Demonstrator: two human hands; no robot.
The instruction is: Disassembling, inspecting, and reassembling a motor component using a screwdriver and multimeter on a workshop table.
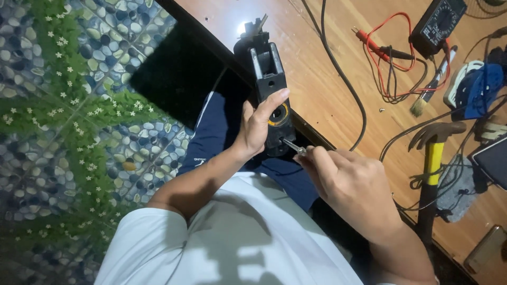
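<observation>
My left hand (259, 124) grips a black power-tool housing (266, 74) with a yellow ring near its lower end, held over the edge of a wooden table (317, 79). The housing's far end rests near the table edge, with metal parts showing. My right hand (351, 187) is closed around a screwdriver (293, 146). Its metal tip points into the lower end of the housing, just below my left thumb. I sit with dark blue shorts and a white shirt under both arms.
On the table lie a black multimeter (438, 21) with red and black leads (388, 58), a small paintbrush (430, 89), a yellow-handled hammer (433, 158), black cables (343, 79), a blue-and-white object (478, 87) and a phone (486, 248). A pebble-and-grass patterned floor (68, 105) is at left.
</observation>
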